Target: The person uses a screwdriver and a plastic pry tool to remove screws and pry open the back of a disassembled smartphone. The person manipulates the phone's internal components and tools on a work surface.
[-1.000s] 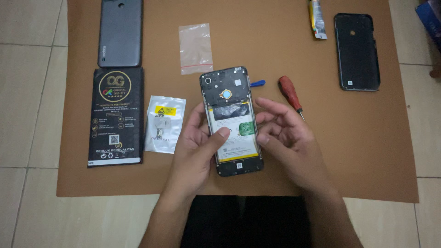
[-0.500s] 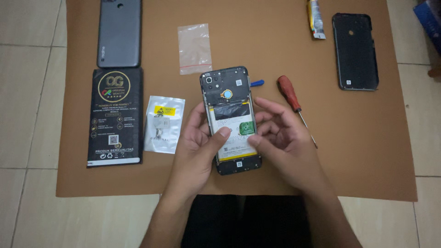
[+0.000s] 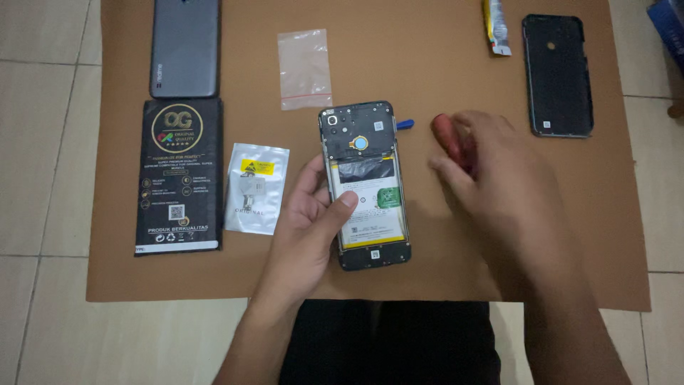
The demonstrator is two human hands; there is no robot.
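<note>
Opened phone (image 3: 367,187) lies back-up, its rear cover off, near the middle of the brown cardboard mat (image 3: 427,64) on the tiled floor. Battery and circuit board are exposed.

Left hand (image 3: 306,214) steadies the phone: fingers wrapped on its left edge, thumb pressed onto the battery label. Grip is closed on the phone.

Right hand (image 3: 491,171) is over the red-handled screwdriver (image 3: 447,137), just right of the phone. Fingers curl around the handle, but the hand is blurred; whether it has closed on the tool cannot be told.

Judgement: the step in hand is fetching the screwdriver while the phone is held in place. The next move calls for a firm hold on the handle and the tip brought squarely onto a screw in the frame.

Nearby: black box (image 3: 178,175), silver pouch (image 3: 256,189), clear bag (image 3: 305,69), grey back cover (image 3: 185,46), black phone case (image 3: 557,75), glue tube (image 3: 496,27).
</note>
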